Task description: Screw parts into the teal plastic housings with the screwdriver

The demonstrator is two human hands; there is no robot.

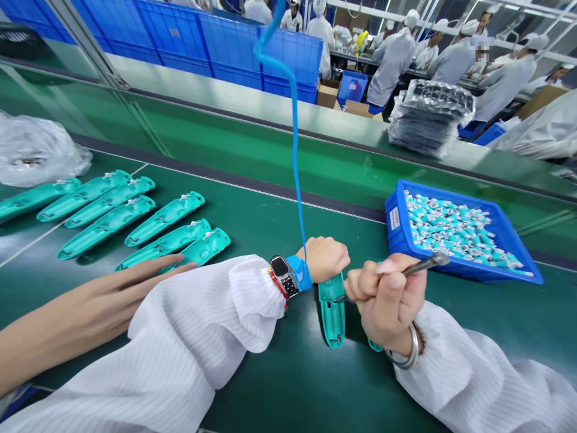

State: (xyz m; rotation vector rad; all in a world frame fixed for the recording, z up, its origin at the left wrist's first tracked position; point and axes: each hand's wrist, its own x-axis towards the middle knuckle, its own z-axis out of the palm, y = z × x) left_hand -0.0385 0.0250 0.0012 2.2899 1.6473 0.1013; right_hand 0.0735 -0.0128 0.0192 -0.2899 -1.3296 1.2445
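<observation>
- Work in hand, as I read it from here: a tool tip set near the slot of one teal plastic shell (332, 319), held above the green conveyor belt (279, 385).
- Left hand (323, 258): fingers clenched round the shell's top. The shell stands on end below the fist; I can't tell if its lower tip touches the belt.
- Right hand (386, 300): fingers clenched on a thin metal tool (421, 267), its tip reaching the shell.
- Left wrist: blue strap (300, 272), with a blue cord (294, 120) rising from it.
- Right of the hands: blue tray (396, 222) of small teal-and-silver parts (451, 231).
- Left: row of teal shells (164, 218), a co-worker's bare hand (139, 276) resting at their edge.
</observation>
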